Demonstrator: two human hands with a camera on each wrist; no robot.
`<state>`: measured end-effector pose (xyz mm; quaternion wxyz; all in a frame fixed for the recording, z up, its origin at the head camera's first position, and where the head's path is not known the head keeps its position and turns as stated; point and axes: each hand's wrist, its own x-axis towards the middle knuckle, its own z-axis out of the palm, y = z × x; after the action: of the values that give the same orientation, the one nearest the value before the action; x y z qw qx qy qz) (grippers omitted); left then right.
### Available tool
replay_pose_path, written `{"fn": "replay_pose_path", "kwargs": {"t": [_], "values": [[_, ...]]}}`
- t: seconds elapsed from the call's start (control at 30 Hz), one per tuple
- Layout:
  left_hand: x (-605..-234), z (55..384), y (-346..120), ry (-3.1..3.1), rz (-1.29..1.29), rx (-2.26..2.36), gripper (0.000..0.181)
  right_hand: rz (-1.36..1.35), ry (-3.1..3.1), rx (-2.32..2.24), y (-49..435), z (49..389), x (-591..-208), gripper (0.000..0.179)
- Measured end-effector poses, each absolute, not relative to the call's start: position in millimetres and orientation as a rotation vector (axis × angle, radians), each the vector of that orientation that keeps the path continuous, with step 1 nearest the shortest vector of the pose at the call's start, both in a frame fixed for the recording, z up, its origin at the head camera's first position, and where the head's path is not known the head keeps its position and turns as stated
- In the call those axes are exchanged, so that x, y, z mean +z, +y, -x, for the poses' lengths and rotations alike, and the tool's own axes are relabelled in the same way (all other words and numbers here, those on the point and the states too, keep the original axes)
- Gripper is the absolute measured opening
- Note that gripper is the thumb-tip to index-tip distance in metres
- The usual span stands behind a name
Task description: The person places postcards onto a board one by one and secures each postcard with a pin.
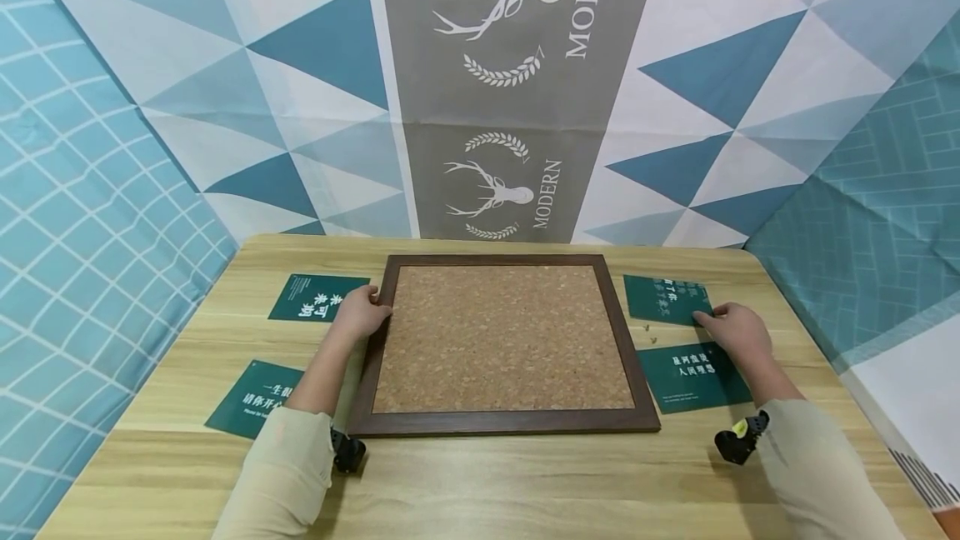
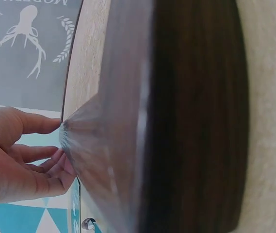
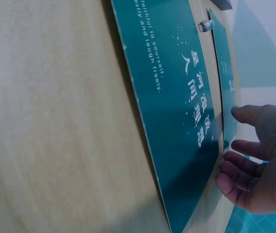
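Note:
A cork board (image 1: 502, 340) with a dark brown wooden frame lies on the table. My left hand (image 1: 362, 312) is at its left side, and thumb and fingertips pinch the frame's edge. Up close, the left hand (image 2: 26, 155) has its thumb above and fingers below a narrow part of the frame (image 2: 196, 116). My right hand (image 1: 738, 330) is over the right-hand cards with its fingers spread and relaxed. Its thumb is by the corner of the upper right green card (image 1: 660, 298). The lower right green card (image 1: 686, 386) lies under the wrist side of that hand.
Two more green cards with white writing, an upper left card (image 1: 303, 298) and a lower left card (image 1: 251, 398), lie beside the board. Small metallic bits (image 1: 651, 340) sit between the right cards. Patterned cloth (image 1: 487, 107) hangs behind the wooden table (image 1: 480, 490).

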<state>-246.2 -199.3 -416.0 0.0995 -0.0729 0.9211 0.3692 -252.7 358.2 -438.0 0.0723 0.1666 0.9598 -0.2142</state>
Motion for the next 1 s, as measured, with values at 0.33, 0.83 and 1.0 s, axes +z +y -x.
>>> {"fn": "replay_pose_path", "kwargs": {"t": [0.33, 0.83, 1.0], "values": [[-417.1, 243.1, -199.1, 2.718, 0.226, 1.097, 0.053, -0.486, 2.884, -0.587, 353.3, 253.4, -432.7, 0.067], [-416.2, 242.9, -198.7, 2.721, 0.221, 1.094, 0.051, -0.548, 2.885, -0.637, 353.7, 257.5, -436.2, 0.043], [-416.8, 242.8, -199.1, 2.721, 0.214, 1.101, 0.052, -0.618, 2.862, -0.744, 354.9, 259.9, -439.2, 0.044]]}}
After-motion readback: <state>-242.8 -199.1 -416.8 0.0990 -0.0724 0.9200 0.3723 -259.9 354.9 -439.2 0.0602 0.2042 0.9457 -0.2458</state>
